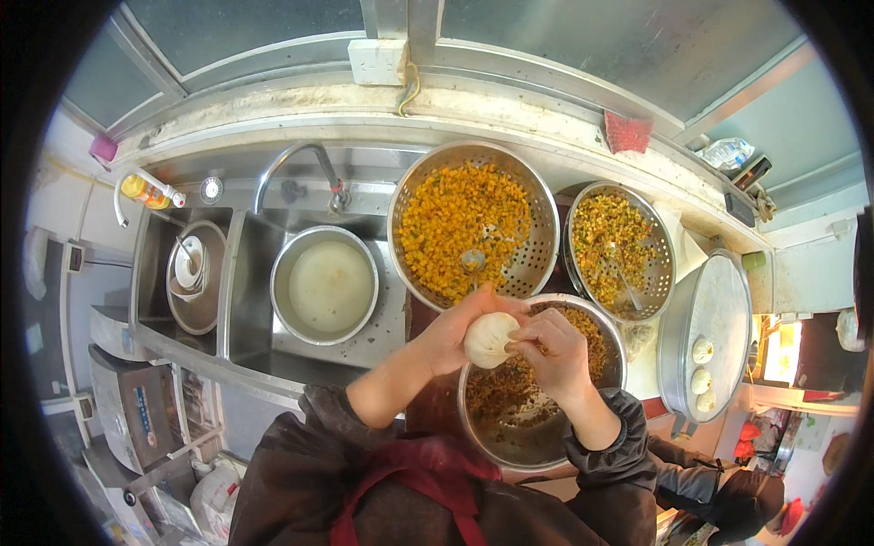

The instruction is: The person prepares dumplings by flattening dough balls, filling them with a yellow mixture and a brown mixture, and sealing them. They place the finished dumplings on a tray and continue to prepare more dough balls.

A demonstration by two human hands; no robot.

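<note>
A pleated white dough bun (488,341) rests in my left hand (459,326), which cups it from the far side. With thumb and fingers, my right hand (556,351) pinches the pleats at the bun's right side. Both hands are above the near steel bowl (519,454) of brown minced filling (502,392). Beyond them stands a large perforated steel bowl (543,263) of diced yellow filling (457,218) with a metal spoon (472,261) in it. To its right, a smaller perforated bowl (659,300) holds mixed chopped filling (608,225) and another spoon (628,286).
At right, a round steamer tray (717,314) carries several buns (702,381). On the left, a steel sink (252,293) with a curved faucet (297,153) holds a pot (372,300) of cloudy liquid and a basin (222,273) with dishes. Another person (730,488) is at lower right.
</note>
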